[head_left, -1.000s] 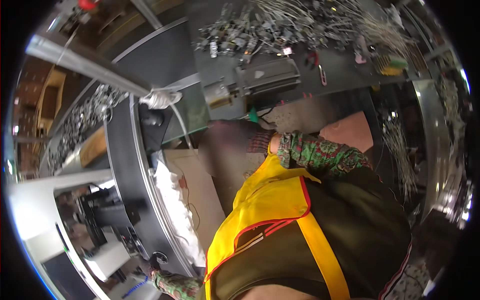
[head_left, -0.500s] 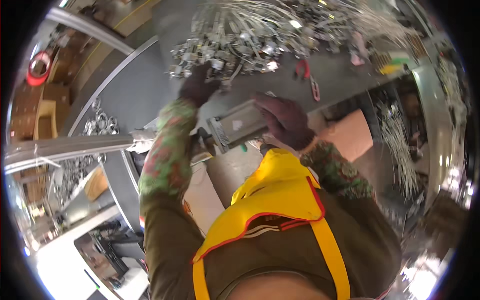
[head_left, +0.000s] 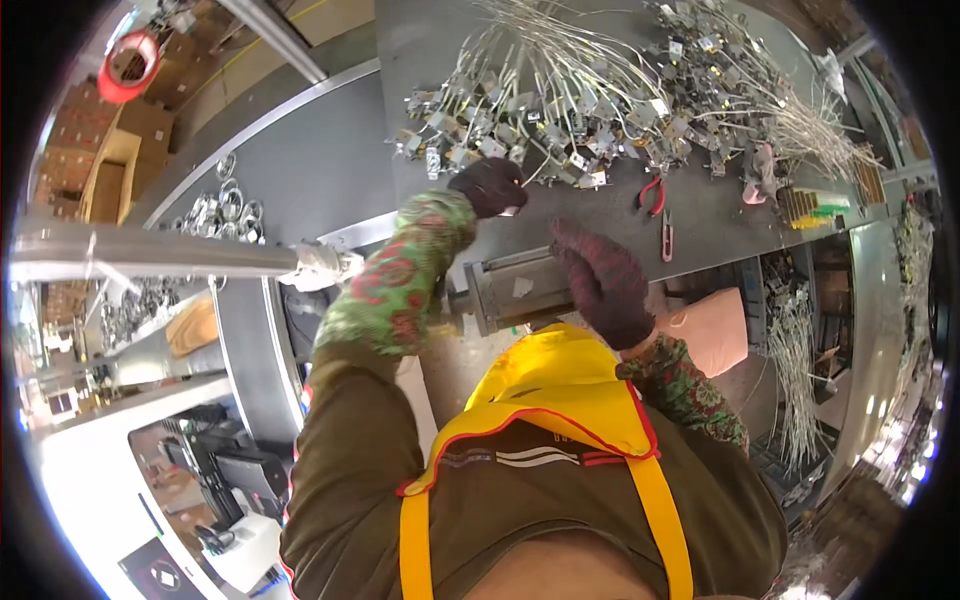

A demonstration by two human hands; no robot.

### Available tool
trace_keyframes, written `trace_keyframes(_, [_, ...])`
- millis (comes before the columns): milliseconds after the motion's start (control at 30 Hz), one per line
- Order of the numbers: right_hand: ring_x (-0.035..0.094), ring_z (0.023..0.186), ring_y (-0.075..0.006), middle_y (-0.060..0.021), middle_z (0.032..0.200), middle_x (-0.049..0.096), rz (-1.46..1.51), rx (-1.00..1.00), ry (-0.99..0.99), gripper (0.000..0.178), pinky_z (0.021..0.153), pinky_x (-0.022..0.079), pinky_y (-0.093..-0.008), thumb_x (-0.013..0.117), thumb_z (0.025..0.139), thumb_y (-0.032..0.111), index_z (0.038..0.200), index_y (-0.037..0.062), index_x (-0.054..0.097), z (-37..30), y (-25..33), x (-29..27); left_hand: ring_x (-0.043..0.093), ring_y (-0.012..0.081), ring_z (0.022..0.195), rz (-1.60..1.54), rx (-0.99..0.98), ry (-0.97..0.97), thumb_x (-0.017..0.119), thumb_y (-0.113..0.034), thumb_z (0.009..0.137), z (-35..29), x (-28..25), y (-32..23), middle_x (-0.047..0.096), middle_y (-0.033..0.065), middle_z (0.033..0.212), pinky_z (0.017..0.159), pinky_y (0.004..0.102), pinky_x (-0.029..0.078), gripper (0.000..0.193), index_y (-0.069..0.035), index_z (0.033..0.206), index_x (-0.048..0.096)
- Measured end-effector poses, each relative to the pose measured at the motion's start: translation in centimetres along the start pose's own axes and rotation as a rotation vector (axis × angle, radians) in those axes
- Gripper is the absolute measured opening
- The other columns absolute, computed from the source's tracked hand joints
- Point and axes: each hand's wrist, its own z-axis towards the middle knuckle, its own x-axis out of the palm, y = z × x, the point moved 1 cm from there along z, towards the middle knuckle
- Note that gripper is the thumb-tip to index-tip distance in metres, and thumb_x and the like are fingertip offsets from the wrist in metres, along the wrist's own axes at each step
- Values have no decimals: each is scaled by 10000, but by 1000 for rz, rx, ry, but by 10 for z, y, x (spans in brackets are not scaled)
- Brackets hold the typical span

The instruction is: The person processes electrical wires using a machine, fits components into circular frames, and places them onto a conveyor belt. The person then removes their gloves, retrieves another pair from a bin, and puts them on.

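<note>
My left hand, in a dark glove, is closed at the near edge of a pile of small metal parts with cables. A pale bit shows below its fingertips and a thin light cable runs up beside them. The part itself is mostly hidden by the glove. My right hand, in a dark reddish glove, has its fingers stretched out together. It lies over the right end of a grey metal box-shaped fixture at the bench edge, and I see nothing in it.
Red-handled pliers and a utility knife lie right of my hands on the dark bench. A second heap of cabled parts spreads behind them. A metal post crosses at left, near several metal rings.
The view has shifted, so the bench sits farther right and lower in it. My left hand has drawn back slightly from the pile. My right hand stays at the fixture.
</note>
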Motion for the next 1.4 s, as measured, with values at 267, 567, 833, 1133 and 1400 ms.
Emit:
trace_keyframes(267, [583,678,-80,-80,1109,677,1207,767,347,370,539,460,-216,509,1007,265,1327,81,542,14,101,40,652,149,922,-847,169,-117,739,-93,836,-300,-44,-39,679,82,972,799,280,535,355,34,1156,650])
trace_keyframes(567, [428,409,-60,0,672,581,1156,672,569,293,375,324,-218,549,992,289,1216,120,634,-46,169,131,579,118,624,-1655,-293,-689,678,-180,843,-378,176,-42,634,32,794,570,262,473,318,-13,1107,616])
trace_keyframes(833, [494,446,-108,-29,652,601,688,554,539,379,431,374,-251,592,921,444,1116,123,636,-92,130,153,659,378,841,-545,-777,-624,615,-227,830,-454,423,88,676,214,927,769,452,509,281,-45,1035,679])
trace_keyframes(1133, [474,367,-135,-39,560,589,891,1124,542,291,348,340,-274,725,809,391,872,112,672,-57,135,130,618,206,627,-383,-54,-528,711,-191,791,-514,418,82,669,131,760,570,367,479,169,-84,921,729])
trace_keyframes(1400, [556,473,-153,-70,664,627,773,1075,619,316,438,421,-293,617,916,378,1056,97,653,-72,119,129,654,388,935,-498,-778,-171,651,-307,777,-399,371,73,669,267,975,803,453,516,351,-11,955,712])
